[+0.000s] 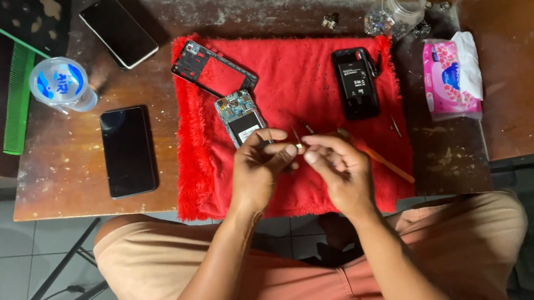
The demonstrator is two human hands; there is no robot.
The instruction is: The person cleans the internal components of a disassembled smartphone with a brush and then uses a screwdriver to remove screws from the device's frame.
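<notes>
Both hands meet over the red cloth (314, 84) on the desk (70, 183). Left hand (257, 170) bends in, its fingers (282, 151) pinching a tiny part (299, 147). Right hand (340, 165) curls its fingers tight on the same part. An open phone (241, 116) lies just behind.
</notes>
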